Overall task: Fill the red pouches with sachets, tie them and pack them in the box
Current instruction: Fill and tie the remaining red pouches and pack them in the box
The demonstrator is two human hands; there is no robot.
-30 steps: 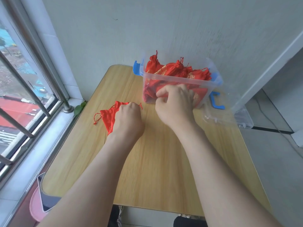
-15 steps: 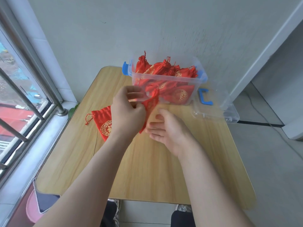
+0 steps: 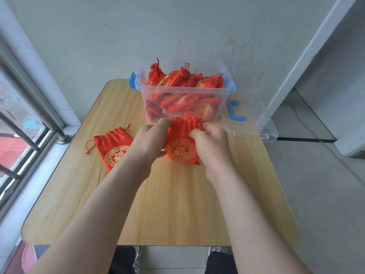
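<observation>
A red pouch (image 3: 181, 143) with a gold round emblem is held upright just in front of the clear plastic box (image 3: 183, 89). My left hand (image 3: 150, 141) pinches its top left edge and my right hand (image 3: 211, 143) pinches its top right edge. The pouch mouth is spread between them. A second flat red pouch (image 3: 112, 147) lies on the wooden table (image 3: 177, 204) to the left, partly hidden by my left wrist. The box holds several tied red pouches (image 3: 183, 80). No sachets are visible.
The box's clear lid (image 3: 252, 123) with a blue handle (image 3: 236, 110) lies to the right of the box, overhanging the table edge. A window with metal bars (image 3: 23, 123) runs along the left. A wall stands right behind the box.
My left hand lifted a pouch from the left of the table to the middle. My right hand came off the table and took its other top edge.
</observation>
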